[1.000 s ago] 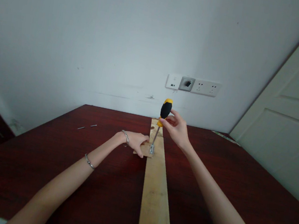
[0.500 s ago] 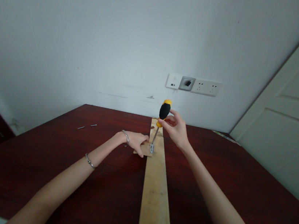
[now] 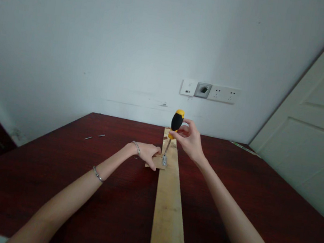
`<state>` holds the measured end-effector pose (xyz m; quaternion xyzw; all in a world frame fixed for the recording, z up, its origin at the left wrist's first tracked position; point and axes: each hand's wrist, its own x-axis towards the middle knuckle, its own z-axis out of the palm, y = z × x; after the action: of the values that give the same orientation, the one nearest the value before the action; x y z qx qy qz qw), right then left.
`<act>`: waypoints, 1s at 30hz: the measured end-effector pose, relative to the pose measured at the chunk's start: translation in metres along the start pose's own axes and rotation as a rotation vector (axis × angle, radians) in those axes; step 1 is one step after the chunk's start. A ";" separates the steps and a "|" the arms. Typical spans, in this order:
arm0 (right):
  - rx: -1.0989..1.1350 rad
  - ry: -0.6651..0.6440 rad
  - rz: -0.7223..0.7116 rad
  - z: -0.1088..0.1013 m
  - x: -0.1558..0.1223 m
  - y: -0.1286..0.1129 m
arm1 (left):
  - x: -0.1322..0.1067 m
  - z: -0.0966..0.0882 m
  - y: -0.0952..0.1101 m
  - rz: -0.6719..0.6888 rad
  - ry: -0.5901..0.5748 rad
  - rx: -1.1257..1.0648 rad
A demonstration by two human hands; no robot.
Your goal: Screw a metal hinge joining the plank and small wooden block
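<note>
Dark red, wood-grained desk (image 3: 116,215), set against a pale wall (image 3: 125,41); clock directions read from the metal fitting (image 3: 164,161).

Two thin metal pins (image 3: 88,138): between nine and ten o'clock, apart from each other, each slanted towards two.

Left hand (image 3: 147,154): nine o'clock, part-curled, thumb at the near side and fingers at the far side of a small wooden piece (image 3: 157,163), which it has hold of. Bracelets (image 3: 97,174), two, on wrist and forearm.

Small wooden piece: long axis nine to three, right end over the left edge of a plank (image 3: 168,210). Metal fitting at that end, long axis about twelve to six.

Screwdriver (image 3: 176,122), yellow and black: above the fitting, butt between twelve and one, shaft slanting down, tip towards the fitting's far end.

Plank: long axis twelve to just short of six.

Right hand (image 3: 189,141): between one and two, thumb and fingers pinched on the lower handle.

Wall sockets (image 3: 223,94): one o'clock. Panelled door (image 3: 314,117): two.

Obscured: left fingertips, partly; screwdriver tip, too small to separate from the fitting. Cut off: both forearms and the plank's near end, at the lower border.

Edges: desk's far edge near the plank's far end; broad desk surface between pins and left forearm, and from right forearm outwards at three to four.
</note>
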<state>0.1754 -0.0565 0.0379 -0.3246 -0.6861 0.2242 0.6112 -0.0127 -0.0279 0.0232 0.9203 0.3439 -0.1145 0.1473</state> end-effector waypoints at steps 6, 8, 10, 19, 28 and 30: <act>-0.013 -0.007 -0.003 0.001 -0.001 -0.001 | 0.002 0.001 -0.003 0.014 0.000 0.011; -0.023 -0.006 -0.002 0.001 -0.001 -0.001 | 0.001 0.001 -0.003 0.006 0.000 0.011; -0.035 -0.008 -0.001 0.001 -0.001 -0.001 | 0.001 0.000 -0.002 -0.001 -0.004 0.011; -0.062 -0.023 -0.007 0.000 -0.001 -0.002 | 0.001 -0.001 -0.001 -0.025 -0.019 -0.001; -0.051 -0.054 0.024 0.000 -0.002 -0.003 | 0.002 0.000 -0.002 -0.034 -0.012 -0.006; -0.045 -0.069 0.032 0.000 -0.003 -0.004 | 0.002 0.001 -0.003 -0.035 -0.013 -0.003</act>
<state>0.1752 -0.0609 0.0387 -0.3414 -0.7063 0.2296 0.5762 -0.0129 -0.0251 0.0213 0.9131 0.3591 -0.1227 0.1490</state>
